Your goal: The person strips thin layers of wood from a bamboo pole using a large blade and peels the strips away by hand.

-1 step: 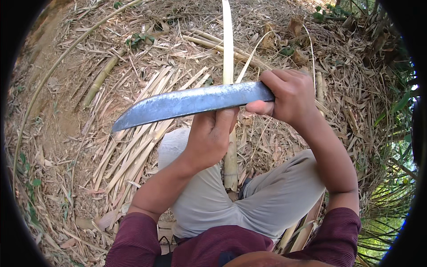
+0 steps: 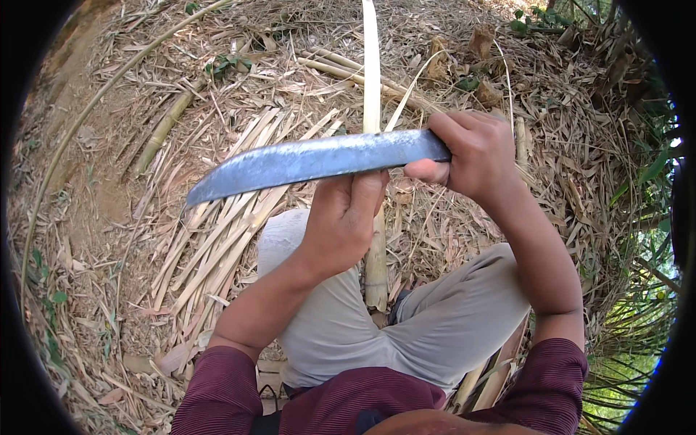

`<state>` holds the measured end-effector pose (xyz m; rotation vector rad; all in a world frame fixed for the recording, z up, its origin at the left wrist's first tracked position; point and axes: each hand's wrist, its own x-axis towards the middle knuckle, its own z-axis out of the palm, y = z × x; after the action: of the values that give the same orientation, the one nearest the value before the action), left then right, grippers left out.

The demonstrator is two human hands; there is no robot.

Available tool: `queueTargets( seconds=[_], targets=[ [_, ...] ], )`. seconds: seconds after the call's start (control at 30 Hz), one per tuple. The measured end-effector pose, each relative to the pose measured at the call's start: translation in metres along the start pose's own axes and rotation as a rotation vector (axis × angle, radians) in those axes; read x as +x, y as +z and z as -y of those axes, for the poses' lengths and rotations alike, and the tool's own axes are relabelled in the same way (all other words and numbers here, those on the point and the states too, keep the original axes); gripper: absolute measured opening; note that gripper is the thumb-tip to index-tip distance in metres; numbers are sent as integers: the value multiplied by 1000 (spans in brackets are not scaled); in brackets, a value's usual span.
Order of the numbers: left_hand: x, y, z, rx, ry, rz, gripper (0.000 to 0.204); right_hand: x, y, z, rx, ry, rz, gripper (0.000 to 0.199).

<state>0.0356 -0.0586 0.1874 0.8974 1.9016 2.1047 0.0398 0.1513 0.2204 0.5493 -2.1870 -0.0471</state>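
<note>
Both forearms (image 2: 538,243) aslant, right hand (image 2: 478,156) curled

dry leaf litter (image 2: 569,138), brown stumps (image 2: 481,42) at upper right, small green plant (image 2: 227,67), foliage (image 2: 631,362) along the right rim

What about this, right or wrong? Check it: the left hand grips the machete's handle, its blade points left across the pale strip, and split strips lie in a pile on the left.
Wrong on the hand: the head view shows the right hand gripping the machete. Its blade does point left across the pale strip, and the split strips lie on the left.
</note>
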Motion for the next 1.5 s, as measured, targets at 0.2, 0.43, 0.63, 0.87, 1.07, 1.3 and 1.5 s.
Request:
queueTargets(
  seconds=[0.2,0.43,0.63,0.87,1.07,1.3,1.5],
  targets=[
    [-2,3,0,36,12,-17,37,-10,-2,-12,8,142,82,69],
    [-5,-2,5,-14,-35,57,38,-27,-18,-74,257,910,27,77],
    [-6,4,-5,-145,-45,44,33,-15,-26,-8,396,364,-19,64],
    [-15,4,5,-9,49,54,14,-8,-28,23,134,48,77,66],
    [-25,-2,7,-124,-64,5,22,-6,-27,25,83,-8,44,68],
    [-21,2,8,-26,10,-77,21,-7,-23,21,47,23,52,71],
    [-15,9,1,-15,53,-168,24,-6,-16,11,-5,-7,11,71]
  ],
)
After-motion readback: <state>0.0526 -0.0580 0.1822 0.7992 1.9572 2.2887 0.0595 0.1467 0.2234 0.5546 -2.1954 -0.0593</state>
